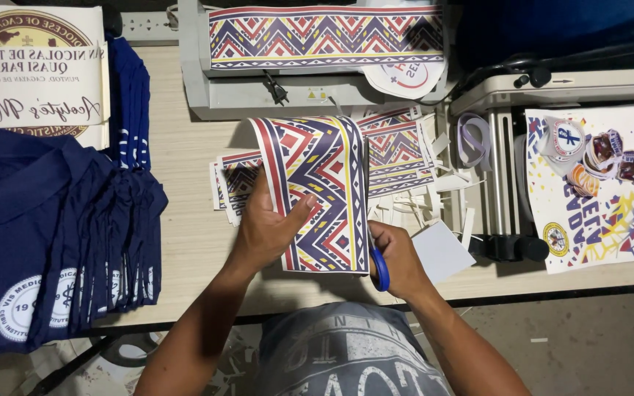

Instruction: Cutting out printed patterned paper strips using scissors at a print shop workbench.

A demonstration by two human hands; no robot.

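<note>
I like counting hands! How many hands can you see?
2: the left hand grips the patterned strip, and the right hand holds blue-handled scissors at its edge.

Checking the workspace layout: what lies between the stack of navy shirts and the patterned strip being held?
In the head view, only bare tabletop separates the navy shirts from the patterned strip in the left hand.

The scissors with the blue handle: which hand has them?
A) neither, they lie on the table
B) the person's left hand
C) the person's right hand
C: the right hand grips the blue-handled scissors at the edge of the patterned paper strip, which the left hand holds up.
</note>
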